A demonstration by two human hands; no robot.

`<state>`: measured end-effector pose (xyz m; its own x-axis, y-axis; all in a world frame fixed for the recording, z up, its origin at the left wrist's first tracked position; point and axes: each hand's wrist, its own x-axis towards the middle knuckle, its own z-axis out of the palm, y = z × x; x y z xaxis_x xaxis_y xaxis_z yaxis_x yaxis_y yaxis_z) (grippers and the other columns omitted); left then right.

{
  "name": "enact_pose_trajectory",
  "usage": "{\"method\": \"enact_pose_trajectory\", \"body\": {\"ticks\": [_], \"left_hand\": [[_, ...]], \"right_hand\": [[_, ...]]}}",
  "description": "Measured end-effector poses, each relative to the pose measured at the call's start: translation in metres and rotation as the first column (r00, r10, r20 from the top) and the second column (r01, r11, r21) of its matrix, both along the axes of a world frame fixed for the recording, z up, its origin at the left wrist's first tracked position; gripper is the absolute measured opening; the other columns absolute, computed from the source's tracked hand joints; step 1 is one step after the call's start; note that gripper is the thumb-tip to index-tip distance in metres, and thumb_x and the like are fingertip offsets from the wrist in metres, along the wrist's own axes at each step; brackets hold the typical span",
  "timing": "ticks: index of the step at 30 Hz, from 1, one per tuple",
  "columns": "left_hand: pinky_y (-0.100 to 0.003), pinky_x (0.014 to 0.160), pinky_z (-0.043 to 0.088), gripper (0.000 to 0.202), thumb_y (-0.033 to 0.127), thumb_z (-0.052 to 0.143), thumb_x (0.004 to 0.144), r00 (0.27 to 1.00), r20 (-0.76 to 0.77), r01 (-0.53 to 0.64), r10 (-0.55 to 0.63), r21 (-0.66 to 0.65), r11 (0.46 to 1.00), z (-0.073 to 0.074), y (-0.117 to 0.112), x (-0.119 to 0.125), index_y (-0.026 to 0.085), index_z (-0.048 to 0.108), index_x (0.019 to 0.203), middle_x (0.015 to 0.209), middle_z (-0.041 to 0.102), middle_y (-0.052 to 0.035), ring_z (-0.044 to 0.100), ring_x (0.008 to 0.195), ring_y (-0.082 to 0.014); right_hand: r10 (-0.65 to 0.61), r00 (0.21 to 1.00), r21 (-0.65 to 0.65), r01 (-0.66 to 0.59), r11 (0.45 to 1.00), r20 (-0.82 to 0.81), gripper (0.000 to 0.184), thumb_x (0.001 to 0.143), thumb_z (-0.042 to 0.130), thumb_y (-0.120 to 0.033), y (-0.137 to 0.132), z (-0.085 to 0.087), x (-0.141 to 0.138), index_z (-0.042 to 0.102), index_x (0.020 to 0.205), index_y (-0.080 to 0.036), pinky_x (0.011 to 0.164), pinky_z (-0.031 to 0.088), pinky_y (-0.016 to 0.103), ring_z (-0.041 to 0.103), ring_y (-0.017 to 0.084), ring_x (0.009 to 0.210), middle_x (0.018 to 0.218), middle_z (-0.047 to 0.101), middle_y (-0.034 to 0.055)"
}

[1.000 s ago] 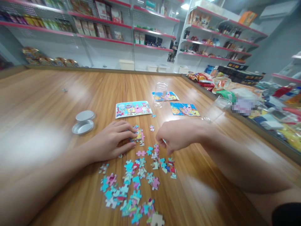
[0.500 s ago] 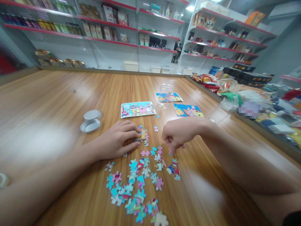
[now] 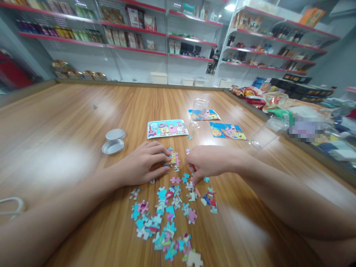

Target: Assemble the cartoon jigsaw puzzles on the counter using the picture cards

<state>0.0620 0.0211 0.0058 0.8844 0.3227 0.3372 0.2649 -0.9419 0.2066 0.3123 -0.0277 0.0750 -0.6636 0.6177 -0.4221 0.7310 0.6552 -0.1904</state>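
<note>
My left hand [image 3: 146, 163] lies flat on the wooden table [image 3: 69, 122], its fingertips holding down a small joined cluster of puzzle pieces [image 3: 172, 160]. My right hand [image 3: 207, 161] is curled, its fingers pinched low over the loose pieces just right of the cluster; what it pinches is hidden. Several loose jigsaw pieces [image 3: 167, 218] in blue, pink and white lie scattered in front of both hands. A single pink piece [image 3: 175, 180] lies between the hands.
Three cartoon picture cards [image 3: 167, 128] [image 3: 227, 130] [image 3: 204, 114] lie beyond the hands, with a clear cup [image 3: 199, 107] on the far one. Two round metal lids [image 3: 114, 141] sit to the left. Packaged goods [image 3: 303, 118] crowd the right side; store shelves [image 3: 133, 40] stand behind.
My right hand has dropped from above the pieces and moved left, close to the cluster under my left hand. The left hand has stayed put. The camera has shifted slightly.
</note>
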Motion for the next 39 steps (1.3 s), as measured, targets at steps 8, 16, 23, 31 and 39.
{"method": "enact_pose_trajectory", "body": {"ticks": [8,16,23,31,39], "left_hand": [[-0.042,0.095,0.046,0.022,0.036,0.060,0.095,1.000,-0.002,-0.023,0.023,0.025,0.999,0.003,-0.002,0.002,0.019,0.070,0.106,0.108,0.067,-0.0091,0.060,0.104,-0.0246],[-0.043,0.096,0.046,0.024,0.037,0.059,0.096,1.000,-0.004,-0.029,0.029,0.025,0.999,0.003,-0.003,0.003,0.020,0.069,0.109,0.111,0.067,-0.0097,0.059,0.105,-0.0248],[-0.044,0.100,0.044,0.020,0.034,0.058,0.095,1.000,0.000,-0.006,0.006,0.000,1.000,0.001,-0.001,0.000,0.020,0.069,0.105,0.117,0.066,-0.0089,0.057,0.110,-0.0253],[-0.043,0.100,0.044,0.023,0.033,0.059,0.096,1.000,0.021,0.007,-0.006,-0.032,0.999,0.001,0.002,0.000,0.022,0.069,0.112,0.115,0.066,-0.0087,0.058,0.109,-0.0246],[-0.042,0.100,0.044,0.021,0.032,0.059,0.095,0.999,0.040,0.001,0.000,-0.035,0.999,0.000,0.001,0.001,0.021,0.069,0.109,0.116,0.067,-0.0088,0.058,0.107,-0.0239]], "right_hand": [[-0.065,0.972,-0.231,0.012,0.973,-0.226,0.017,0.083,0.073,-0.032,0.009,0.003,0.002,0.066,0.081,-0.017,0.056,0.037,0.023,0.057,0.011,0.062,0.071,0.066,-0.0022],[-0.123,0.935,-0.116,0.089,0.989,-0.332,0.009,0.081,0.071,-0.018,0.015,-0.006,0.001,0.073,0.091,-0.017,0.061,0.041,0.023,0.061,0.012,0.065,0.073,0.069,-0.0010],[0.089,0.924,0.069,-0.068,0.995,-0.372,0.021,0.087,0.073,-0.037,-0.023,-0.006,-0.029,0.075,0.102,-0.021,0.067,0.039,0.027,0.064,0.018,0.083,0.093,0.073,0.0047],[0.019,0.945,-0.064,-0.042,0.997,-0.327,0.023,0.089,0.069,-0.038,-0.014,-0.010,-0.030,0.073,0.081,-0.018,0.061,0.035,0.026,0.057,0.013,0.065,0.074,0.070,0.0009],[0.071,0.972,0.079,-0.055,0.995,-0.225,0.010,0.087,0.063,-0.021,-0.029,-0.006,-0.025,0.071,0.083,-0.019,0.057,0.031,0.029,0.057,0.016,0.066,0.075,0.068,0.0026]]}}
